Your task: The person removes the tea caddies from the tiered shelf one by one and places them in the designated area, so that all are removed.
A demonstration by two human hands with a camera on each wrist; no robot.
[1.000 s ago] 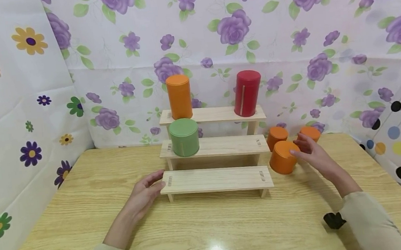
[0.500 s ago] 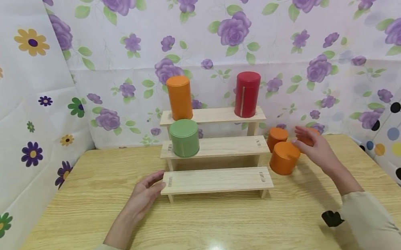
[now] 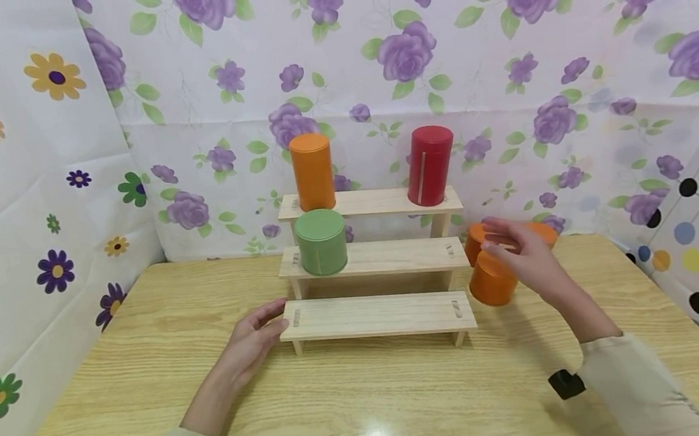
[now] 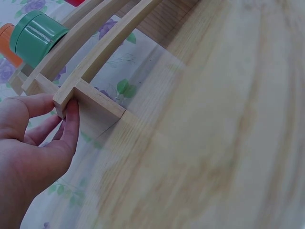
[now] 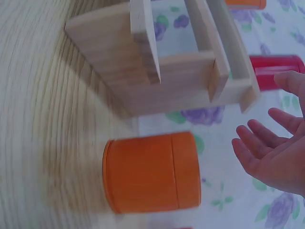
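Note:
A three-tier wooden shelf rack (image 3: 378,315) stands on the table. My left hand (image 3: 251,343) pinches the left end of its lowest board, thumb on one side and fingers on the other in the left wrist view. To the right of the rack, my right hand (image 3: 527,264) hovers over several orange canisters with nothing in it, its fingers loosely bent and apart. Beneath it are a short orange canister (image 3: 492,285) in front and another orange canister (image 3: 473,242) behind. Partly hidden past the hand is one more orange canister (image 3: 543,230).
On the top tier are a tall orange canister (image 3: 313,174) at left and a tall red canister (image 3: 430,167) at right. A green canister (image 3: 321,243) sits at the left of the middle tier. Flowered cloth (image 3: 346,57) hangs behind the table.
My right hand has moved left, from beside the right-hand orange canister to over the front and back-left ones. The left hand keeps its grip on the rack, and the canisters stay put.

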